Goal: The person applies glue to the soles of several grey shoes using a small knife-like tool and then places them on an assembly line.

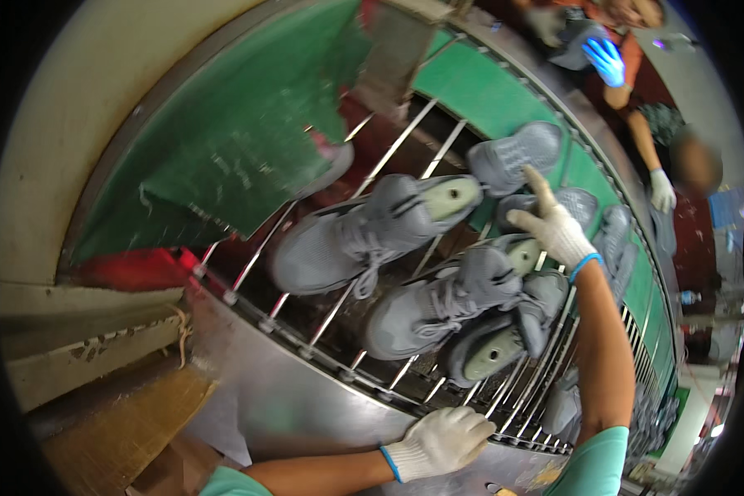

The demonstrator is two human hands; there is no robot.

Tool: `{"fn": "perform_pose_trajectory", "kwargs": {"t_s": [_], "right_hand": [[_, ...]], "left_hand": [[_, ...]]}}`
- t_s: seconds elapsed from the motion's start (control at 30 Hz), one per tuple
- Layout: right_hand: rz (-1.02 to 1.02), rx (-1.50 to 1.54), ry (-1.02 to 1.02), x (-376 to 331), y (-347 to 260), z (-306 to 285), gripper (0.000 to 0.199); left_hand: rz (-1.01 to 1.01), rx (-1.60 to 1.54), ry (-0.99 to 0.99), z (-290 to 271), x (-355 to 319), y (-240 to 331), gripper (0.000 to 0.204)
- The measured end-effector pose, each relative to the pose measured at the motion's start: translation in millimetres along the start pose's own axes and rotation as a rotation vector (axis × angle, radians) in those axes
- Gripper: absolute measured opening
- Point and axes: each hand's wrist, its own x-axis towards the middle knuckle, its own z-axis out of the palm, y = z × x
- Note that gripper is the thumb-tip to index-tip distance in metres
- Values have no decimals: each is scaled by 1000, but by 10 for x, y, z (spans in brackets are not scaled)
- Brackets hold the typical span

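My right hand (554,231), in a white knit glove with a blue cuff, reaches over the conveyor with fingers apart and nothing gripped. Its fingertips are by a grey mesh shoe (517,155) and above another grey shoe (574,207), partly hidden by the hand. My left hand (442,444), gloved alike, lies on the metal rim at the near side, fingers extended and holding nothing. Between the hands, a grey laced sneaker (455,310) and a sneaker showing its pale insole (492,355) sit on the rods. Farther left lies another laced sneaker (326,248).
The curved conveyor has metal rods (331,318) with gaps between them and green panels (479,87). A torn green sheet (248,140) hangs over its left part. More grey shoes (616,240) line the right. Across the belt, gloved co-workers (608,62) handle shoes.
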Motion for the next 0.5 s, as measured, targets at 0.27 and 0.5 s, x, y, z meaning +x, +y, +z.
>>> {"fn": "perform_pose_trajectory", "kwargs": {"t_s": [0.27, 0.5], "right_hand": [[29, -254, 253, 442, -46, 187, 39], [69, 268, 353, -606, 90, -901, 36]], "left_hand": [[-17, 6, -46, -72, -39, -44, 25], [-44, 70, -112, 43, -111, -26, 26]]}}
